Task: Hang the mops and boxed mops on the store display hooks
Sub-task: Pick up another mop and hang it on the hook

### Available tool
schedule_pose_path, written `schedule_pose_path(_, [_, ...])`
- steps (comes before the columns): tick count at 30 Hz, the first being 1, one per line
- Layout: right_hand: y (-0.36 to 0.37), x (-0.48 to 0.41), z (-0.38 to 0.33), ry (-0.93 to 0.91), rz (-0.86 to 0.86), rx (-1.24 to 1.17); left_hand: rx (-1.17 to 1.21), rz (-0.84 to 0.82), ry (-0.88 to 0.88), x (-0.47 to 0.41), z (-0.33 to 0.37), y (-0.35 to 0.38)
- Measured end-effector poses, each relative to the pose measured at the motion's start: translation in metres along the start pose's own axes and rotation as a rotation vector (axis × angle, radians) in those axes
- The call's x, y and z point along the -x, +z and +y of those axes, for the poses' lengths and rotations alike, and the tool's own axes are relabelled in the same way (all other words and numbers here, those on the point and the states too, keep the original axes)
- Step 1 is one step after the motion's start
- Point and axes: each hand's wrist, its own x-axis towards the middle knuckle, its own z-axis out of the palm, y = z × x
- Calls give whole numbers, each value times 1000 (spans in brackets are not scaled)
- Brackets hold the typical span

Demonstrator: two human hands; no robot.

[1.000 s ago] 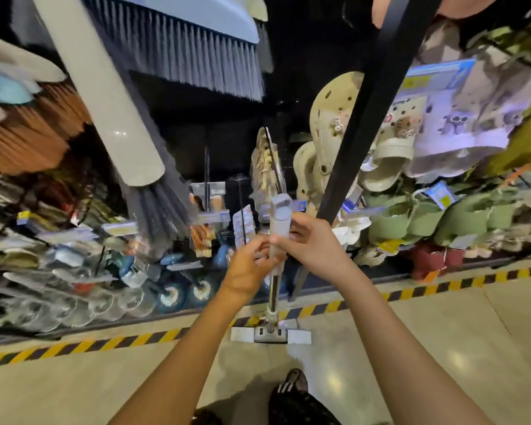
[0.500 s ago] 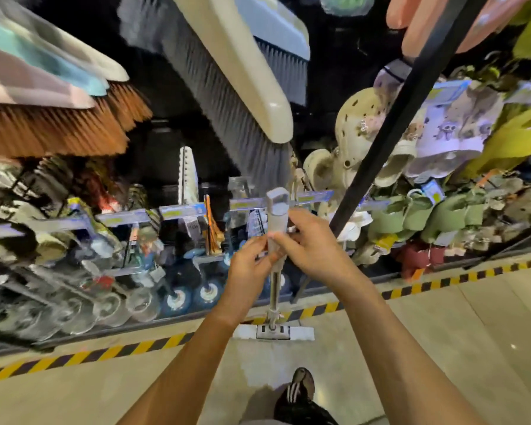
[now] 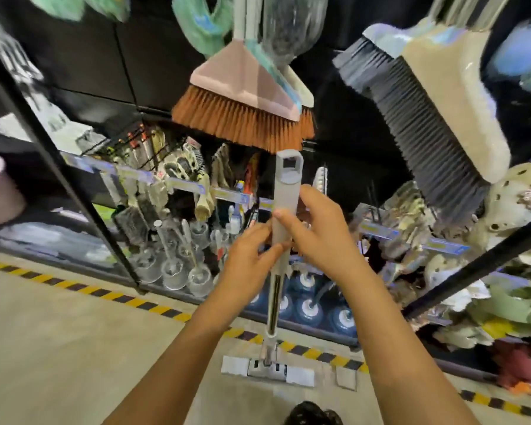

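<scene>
A grey flat mop (image 3: 284,191) stands upright in front of me, its handle top with a square hanging hole just below the orange broom. Its white flat head (image 3: 268,370) rests on the floor by the striped line. My left hand (image 3: 246,262) grips the handle from the left, and my right hand (image 3: 319,234) holds it a little higher from the right, fingers wrapped round the grey grip. No display hook is plainly visible.
A pink broom with orange bristles (image 3: 242,118) and a beige broom with dark bristles (image 3: 436,118) hang overhead. Shelves of brushes (image 3: 154,185), glass items and shoes (image 3: 518,204) fill the rack. A black rack post (image 3: 65,185) slants at left. My shoe (image 3: 310,414) shows below.
My view has tilted up and swung left, so the hanging brooms now sit overhead. The mop handle has risen toward the orange broom, with both hands still on it.
</scene>
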Motion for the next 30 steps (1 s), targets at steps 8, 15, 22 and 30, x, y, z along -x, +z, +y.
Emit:
schedule_pose_path(8, [95, -44, -55, -119, -83, -166, -189, 188, 9, 26, -13, -113])
schedule_pose_path(15, [195, -105, -100, -217, -153, -332, -399, 338, 5, 29, -31, -226])
schedule_pose_path(22, [291, -195, -146, -259, -280, -484, -496, 498, -22, -2, -58, -336])
schedule_pose_path(30, [371, -299, -174, -276, -458, -574, -519, 587, -77, -63, -84, -428])
